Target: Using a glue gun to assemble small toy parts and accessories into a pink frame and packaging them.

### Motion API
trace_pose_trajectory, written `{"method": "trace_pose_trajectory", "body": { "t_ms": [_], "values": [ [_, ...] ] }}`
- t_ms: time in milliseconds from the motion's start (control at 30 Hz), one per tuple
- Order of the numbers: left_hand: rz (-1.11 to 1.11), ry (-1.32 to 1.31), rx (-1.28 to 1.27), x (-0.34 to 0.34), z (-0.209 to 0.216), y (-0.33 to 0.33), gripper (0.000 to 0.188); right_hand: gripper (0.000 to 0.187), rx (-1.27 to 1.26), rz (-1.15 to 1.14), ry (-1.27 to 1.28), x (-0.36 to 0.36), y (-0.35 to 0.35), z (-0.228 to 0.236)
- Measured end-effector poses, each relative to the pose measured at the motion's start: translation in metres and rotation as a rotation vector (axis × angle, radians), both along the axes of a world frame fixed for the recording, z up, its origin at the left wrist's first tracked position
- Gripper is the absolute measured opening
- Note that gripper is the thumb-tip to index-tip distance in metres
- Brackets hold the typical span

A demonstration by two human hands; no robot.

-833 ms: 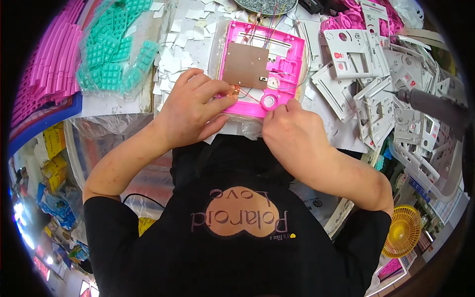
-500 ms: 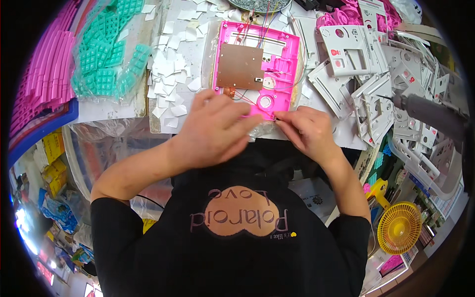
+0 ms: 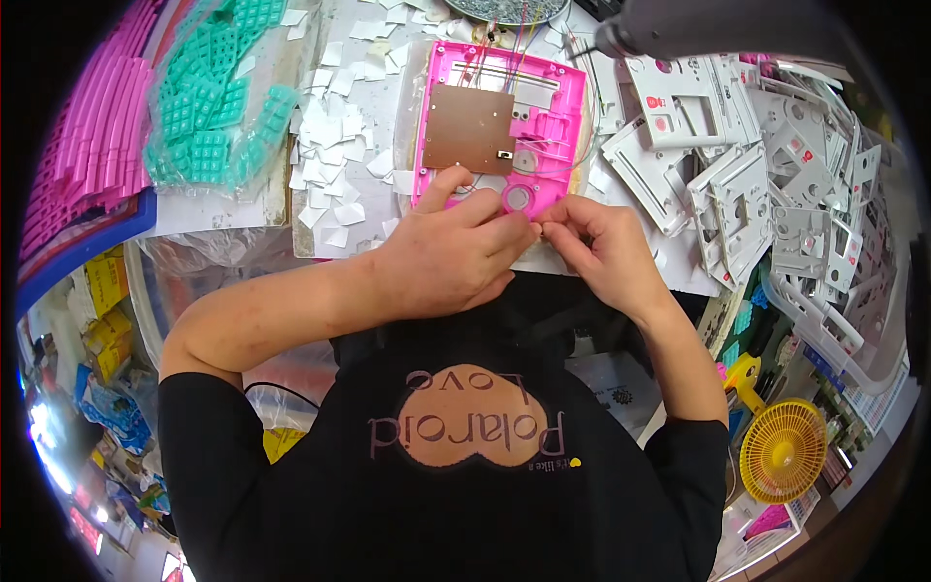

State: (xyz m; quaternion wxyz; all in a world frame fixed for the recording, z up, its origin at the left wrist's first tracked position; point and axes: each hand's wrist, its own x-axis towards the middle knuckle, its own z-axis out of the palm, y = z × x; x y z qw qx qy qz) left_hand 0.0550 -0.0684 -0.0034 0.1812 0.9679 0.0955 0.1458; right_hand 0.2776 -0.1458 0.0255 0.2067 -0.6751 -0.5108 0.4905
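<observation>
A pink plastic housing (image 3: 560, 165) lies on the bench, with a brown circuit board (image 3: 470, 126) set in it and thin wires running from its far side. My left hand (image 3: 456, 247) lies across the housing's near edge, fingers bent, one of them up by the board. Its fingertips meet those of my right hand (image 3: 603, 250) at the near right corner. The right thumb and forefinger are pinched on a tiny thing I cannot make out. What the left fingertips hold is hidden. A round pink ring (image 3: 518, 199) shows just beyond the left fingers.
White paper squares (image 3: 330, 145) are scattered left of the housing. Bagged green keypads (image 3: 204, 116) and stacked pink parts (image 3: 97, 136) lie farther left. White panels (image 3: 732, 199) pile up at right. A dark grey thin-tipped tool (image 3: 698, 29) hangs over the far right. A yellow fan (image 3: 781, 446) stands lower right.
My left hand has come down and right, from a blur over the housing to meet my right fingers. The right hand stays nearly still. The grey tool has swung from the right to the far side.
</observation>
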Motion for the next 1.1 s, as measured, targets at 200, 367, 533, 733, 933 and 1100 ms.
{"method": "trace_pose_trajectory", "body": {
  "t_ms": [200, 367, 533, 733, 933, 1100],
  "values": [
    [0.021, -0.064, -0.142, -0.007, 0.004, 0.008, 0.058, 0.013, 0.290, 0.144, -0.183, -0.003, 0.035, 0.016],
    [0.284, -0.114, -0.118, -0.010, 0.009, 0.028, 0.048, 0.021, 0.514, -0.011, -0.690, -0.025, 0.107, -0.003],
    [0.390, -0.069, -0.002, -0.011, -0.001, 0.028, 0.042, 0.024, 0.608, -0.051, -0.767, -0.030, 0.128, -0.020],
    [0.364, -0.156, -0.053, -0.010, -0.003, 0.042, 0.032, 0.012, 0.749, -0.198, -0.261, -0.039, 0.086, -0.029],
    [0.568, -0.323, -0.346, 0.025, 0.000, 0.116, 0.015, 0.020, 0.761, 0.176, -0.481, -0.036, 0.081, -0.008],
    [0.448, -0.367, 0.081, 0.047, -0.008, 0.133, 0.011, 0.028, 0.717, 0.313, -0.552, -0.038, 0.072, 0.004]
  ]
}}
